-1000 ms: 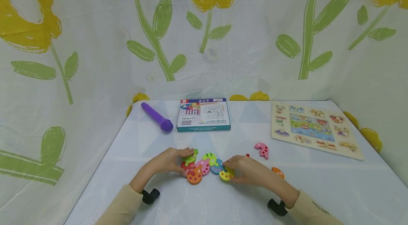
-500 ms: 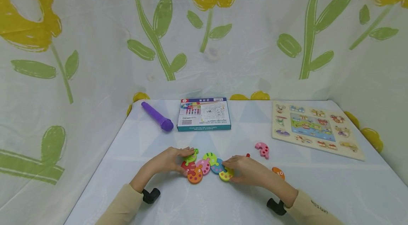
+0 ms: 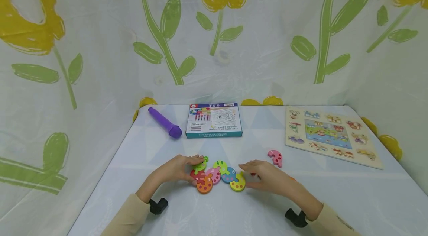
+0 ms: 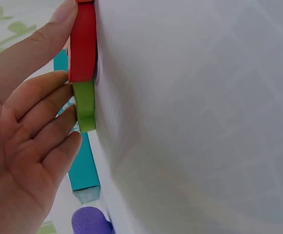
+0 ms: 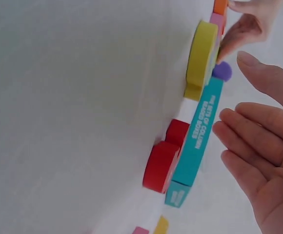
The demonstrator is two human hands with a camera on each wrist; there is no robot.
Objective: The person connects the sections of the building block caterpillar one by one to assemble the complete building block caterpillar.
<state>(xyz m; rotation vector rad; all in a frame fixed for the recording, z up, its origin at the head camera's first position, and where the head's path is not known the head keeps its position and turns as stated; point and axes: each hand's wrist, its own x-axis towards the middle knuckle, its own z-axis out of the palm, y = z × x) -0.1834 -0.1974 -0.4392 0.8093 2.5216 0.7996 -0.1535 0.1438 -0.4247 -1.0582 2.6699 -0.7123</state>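
The left hand (image 3: 177, 169) holds the head end of a caterpillar puzzle (image 3: 214, 175), thumb against the red segment (image 3: 198, 174), fingers about the green head (image 3: 200, 166). The right hand (image 3: 265, 177) is empty, thumb and fingers parted, just beside the yellow segment (image 3: 237, 185) at the other end, apparently not touching it.

Noted from where I stand: the puzzle lies flat between the hands, its long axis winding left to right across the table (image 3: 214, 213); the head is at the left, the yellow segment's knob pointing up and right. A loose red piece (image 5: 160, 168) lies near the right hand, the closer of the two, its small knob on the yellow segment's side.

Beyond lie a pink piece (image 3: 275, 158), a purple microphone (image 3: 165, 123), a box (image 3: 214, 120) and a picture board (image 3: 327, 135). An orange piece is almost wholly hidden behind the right hand.
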